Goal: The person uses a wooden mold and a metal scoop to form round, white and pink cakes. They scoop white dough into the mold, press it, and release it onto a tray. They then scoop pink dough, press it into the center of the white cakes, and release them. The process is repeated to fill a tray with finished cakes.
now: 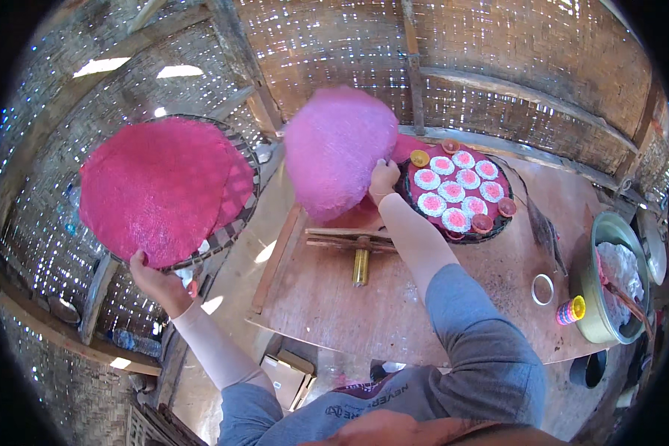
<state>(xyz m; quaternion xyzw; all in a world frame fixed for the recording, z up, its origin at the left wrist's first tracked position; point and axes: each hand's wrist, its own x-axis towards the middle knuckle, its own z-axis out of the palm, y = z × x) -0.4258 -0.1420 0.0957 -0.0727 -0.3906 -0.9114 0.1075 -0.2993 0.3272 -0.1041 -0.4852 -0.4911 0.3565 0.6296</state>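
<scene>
My left hand (160, 286) is closed on the near edge of a round, dark pink sheet (152, 197), thumb on top. That sheet overlaps another on a round woven tray (239, 227); whether my fingers also grip the tray rim is hidden. Ahead, my right hand (383, 178) pinches the right edge of a lighter pink, thin round sheet (340, 149), which is raised upright over the table and slightly blurred. Just right of that hand, a dark round tray (494, 232) carries several white lacy rounds with pink centres (451, 192) and small bowls (482, 223).
The wooden table (438, 297) bears a wooden stand (349, 239), a gold cylinder (360, 267), a white ring (543, 290) and a stack of colourful cups (570, 311). A green basin (598, 297) with plastic stands right. Woven walls (334, 59) close in behind; a cardboard box (286, 379) lies below.
</scene>
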